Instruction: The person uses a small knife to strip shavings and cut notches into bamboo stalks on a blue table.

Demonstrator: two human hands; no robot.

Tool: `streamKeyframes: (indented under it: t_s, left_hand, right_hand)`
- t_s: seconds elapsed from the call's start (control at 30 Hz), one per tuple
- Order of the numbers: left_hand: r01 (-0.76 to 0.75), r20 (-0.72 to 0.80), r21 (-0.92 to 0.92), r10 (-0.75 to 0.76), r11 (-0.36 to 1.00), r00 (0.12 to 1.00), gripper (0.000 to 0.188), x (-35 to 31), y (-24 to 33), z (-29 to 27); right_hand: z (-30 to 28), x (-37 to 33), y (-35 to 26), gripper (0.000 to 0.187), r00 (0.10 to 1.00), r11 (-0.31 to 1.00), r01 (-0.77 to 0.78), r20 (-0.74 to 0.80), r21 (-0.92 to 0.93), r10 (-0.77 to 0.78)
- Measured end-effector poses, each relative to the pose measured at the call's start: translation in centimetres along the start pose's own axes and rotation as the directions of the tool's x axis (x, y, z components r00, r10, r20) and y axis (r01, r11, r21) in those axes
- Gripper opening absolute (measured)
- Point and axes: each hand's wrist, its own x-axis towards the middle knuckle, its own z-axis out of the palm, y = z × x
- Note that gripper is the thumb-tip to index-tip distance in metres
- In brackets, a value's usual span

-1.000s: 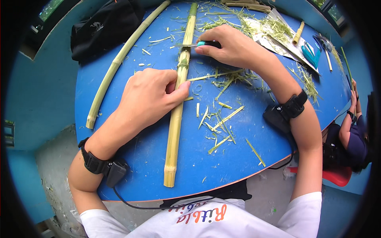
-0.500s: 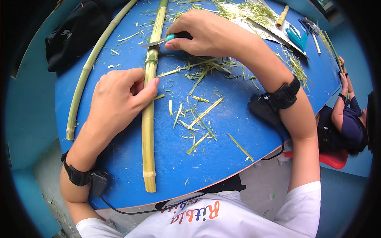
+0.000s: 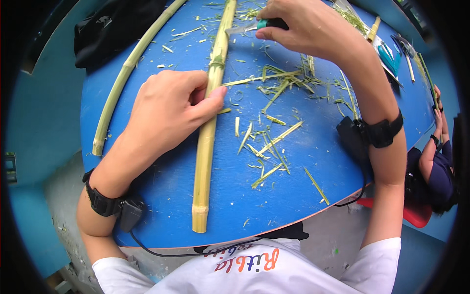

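Observation:
A peeled pale yellow-green bamboo pole (image 3: pixel 205 152) runs lengthwise across the blue table, its near end by the front edge. My left hand (image 3: pixel 169 103) is closed around it just below a node, thumb on the right side; some fingers are hidden behind the pole. Beyond that node, my right hand (image 3: pixel 311 32) grips a knife (image 3: pixel 263 23) with a black and teal handle. Its blade points left, the tip at the pole's right edge; I cannot tell whether it touches. Loose green shavings (image 3: pixel 281 85) and split slivers (image 3: pixel 281 139) lie to the right of the pole.
Another bamboo pole (image 3: pixel 117 81) lies at the left, below a black cloth item (image 3: pixel 115 32). At the far right are a short bamboo piece (image 3: pixel 374 29) and a teal tool (image 3: pixel 390 59). Beyond the table's right edge, another person (image 3: pixel 433 161) holds a thin green stalk.
My right hand has moved the knife farther along the pole and toward its right edge; before, the blade lay across it. My left hand keeps its hold. The whole view has shifted.

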Motion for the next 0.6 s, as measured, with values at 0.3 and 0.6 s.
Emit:
streamKeyframes:
  t_s: [0.3, 0.6]
  left_hand:
    - [0.093, 0.049, 0.048, -0.096, 0.994, 0.994, 0.042, 0.2, 0.5, -0.7]
    - [0.075, 0.044, 0.061, -0.078, 0.995, 0.996, 0.041, 0.2, 0.3, -0.5]
  right_hand:
    - [2.2, -0.5, -0.7, 0.029, 0.993, 1.000, 0.018, -0.116, -0.025, -0.021]
    - [2.4, -0.4, -0.8, 0.032, 0.999, 0.997, -0.021, -0.039, 0.068, 0.024]
